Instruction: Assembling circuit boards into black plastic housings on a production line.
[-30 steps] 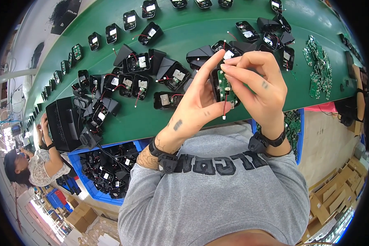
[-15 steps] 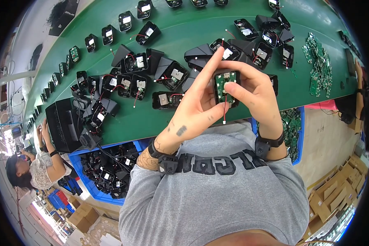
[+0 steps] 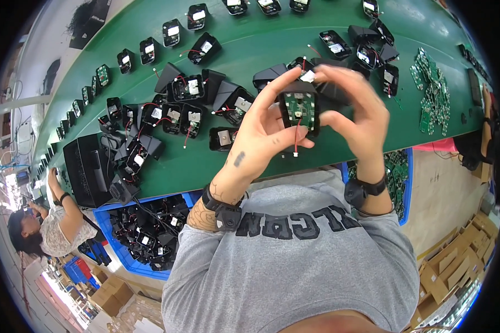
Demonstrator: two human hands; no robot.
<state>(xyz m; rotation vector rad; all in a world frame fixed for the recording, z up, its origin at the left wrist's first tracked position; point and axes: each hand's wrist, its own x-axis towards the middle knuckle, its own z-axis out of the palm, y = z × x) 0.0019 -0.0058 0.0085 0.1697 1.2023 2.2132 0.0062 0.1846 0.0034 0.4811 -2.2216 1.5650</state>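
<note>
My left hand [image 3: 261,136] grips a black plastic housing from its left side, with the thumb across the lower edge. A green circuit board [image 3: 303,106] sits inside the housing, facing up. From the board's lower part a short red wire [image 3: 296,140] hangs over the rim, ending in a small white plug. On the other side, my right hand [image 3: 364,122] is slightly blurred and curved, its fingers apart from the thumb. That thumb is close beside the housing's right edge; whether it touches cannot be made out. Several open black housings [image 3: 189,87] lie beyond my hands.
Loose circuit boards [image 3: 434,100] are piled at the right of the green table [image 3: 205,164]. Blue bins hold black parts [image 3: 144,236] and more boards [image 3: 394,177] below its near edge. A black laptop [image 3: 86,172] stands left; a co-worker [image 3: 58,227] is beyond it.
My right thumb has come off the circuit board and the right hand has opened away to the right. The housing, in my left hand, has shifted slightly left.
</note>
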